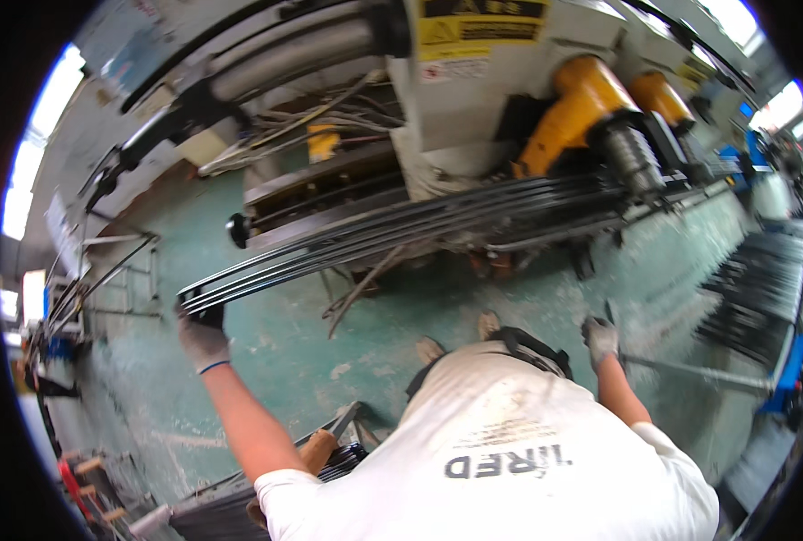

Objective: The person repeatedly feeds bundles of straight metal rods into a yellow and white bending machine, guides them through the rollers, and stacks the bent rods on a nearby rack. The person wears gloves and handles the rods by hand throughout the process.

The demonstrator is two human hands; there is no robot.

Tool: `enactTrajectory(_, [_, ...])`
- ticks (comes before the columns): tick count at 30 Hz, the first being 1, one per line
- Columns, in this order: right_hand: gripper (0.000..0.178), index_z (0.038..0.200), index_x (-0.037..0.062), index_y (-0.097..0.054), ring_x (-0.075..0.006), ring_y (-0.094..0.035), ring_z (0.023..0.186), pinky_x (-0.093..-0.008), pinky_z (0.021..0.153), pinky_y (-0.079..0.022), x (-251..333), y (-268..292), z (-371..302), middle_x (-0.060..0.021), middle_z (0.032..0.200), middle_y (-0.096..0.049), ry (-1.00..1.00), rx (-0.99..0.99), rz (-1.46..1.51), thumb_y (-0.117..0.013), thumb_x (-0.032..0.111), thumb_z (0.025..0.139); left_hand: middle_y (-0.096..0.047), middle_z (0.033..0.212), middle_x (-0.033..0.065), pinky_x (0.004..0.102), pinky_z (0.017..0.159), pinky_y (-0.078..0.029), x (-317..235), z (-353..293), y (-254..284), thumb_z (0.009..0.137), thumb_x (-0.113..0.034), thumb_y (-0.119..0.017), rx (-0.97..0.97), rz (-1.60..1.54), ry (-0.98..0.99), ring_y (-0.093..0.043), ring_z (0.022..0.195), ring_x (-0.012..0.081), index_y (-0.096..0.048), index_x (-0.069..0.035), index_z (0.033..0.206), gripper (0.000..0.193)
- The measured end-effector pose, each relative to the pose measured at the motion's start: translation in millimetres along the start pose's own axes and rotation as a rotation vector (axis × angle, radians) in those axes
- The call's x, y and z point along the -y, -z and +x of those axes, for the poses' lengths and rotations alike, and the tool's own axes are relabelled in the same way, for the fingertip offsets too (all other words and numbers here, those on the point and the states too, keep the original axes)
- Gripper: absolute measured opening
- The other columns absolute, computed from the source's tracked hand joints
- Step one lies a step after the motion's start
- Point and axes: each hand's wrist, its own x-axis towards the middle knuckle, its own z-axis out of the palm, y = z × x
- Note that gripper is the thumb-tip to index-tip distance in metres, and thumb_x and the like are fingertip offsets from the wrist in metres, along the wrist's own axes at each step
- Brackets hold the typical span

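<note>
My left hand (205, 335), in a grey glove with dark fingers, is closed around the left ends of several long black metal bars (329, 256). The bars slant up to the right, across the front of a machine, and their far ends lie near its yellow-orange part (591, 104). My right hand (601, 339), gloved too, is low at my right side, away from the bars. Its fingers are curled, and a short, thin dark piece (610, 313) shows beside them. Blur hides what this piece is.
The grey machine (464, 99) with a yellow warning label stands in front. Many dark bars (757, 293) lie on a rack at right. More dark bars (221, 514) are behind me at lower left. A metal frame stand (122, 270) stands at left on the green floor (266, 361).
</note>
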Motion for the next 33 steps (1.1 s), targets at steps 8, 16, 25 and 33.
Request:
enactTrajectory(8, [0.03,0.11,-0.0022,-0.079,-0.0131,-0.061,0.071,-0.0307,0.063,-0.048,23.0,-12.1,-21.7,-0.0039,0.087,-0.073,0.011,0.007,0.081,-0.073,0.026,0.102,-0.079,0.127,0.0128,0.0434,0.106,-0.06,-8.0,52.1,21.1,0.117,-0.037,-0.057,-0.107,-0.04,0.003,-0.074,0.12,0.0285,-0.074,-0.003,0.125,0.039])
enactTrajectory(16, [0.035,0.11,-0.0053,-0.08,-0.0166,-0.067,0.076,-0.0333,0.072,-0.052,21.7,-12.3,-38.8,-0.0079,0.089,-0.077,-0.036,-0.009,0.007,-0.073,0.028,0.101,-0.078,0.125,0.0123,0.0436,0.102,-0.06,-6.4,54.6,34.3,0.118,-0.027,-0.054,0.029,0.074,-0.012,-0.074,0.117,0.0276,-0.072,-0.001,0.129,0.033])
enactTrajectory(25, [0.036,0.105,-0.0048,-0.082,-0.0186,-0.07,0.079,-0.0351,0.075,-0.054,3.0,-3.5,-32.1,-0.0099,0.089,-0.079,-0.045,-0.024,-0.083,-0.072,0.029,0.101,-0.071,0.14,0.0083,0.0529,0.105,-0.057,-22.2,9.7,16.4,0.117,-0.045,-0.056,0.125,0.32,0.089,-0.07,0.127,0.0323,-0.062,-0.017,0.152,0.045])
enactTrajectory(33, [0.037,0.102,0.0007,-0.082,-0.0196,-0.069,0.08,-0.0359,0.078,-0.055,38.9,-28.4,16.4,-0.0084,0.089,-0.078,0.075,0.167,-0.288,-0.071,0.036,0.099,-0.056,0.162,0.0177,0.0586,0.129,-0.041,0.1,-10.6,17.0,0.115,-0.053,-0.055,-0.125,-0.155,0.055,-0.054,0.148,0.0416,-0.049,-0.007,0.162,0.066])
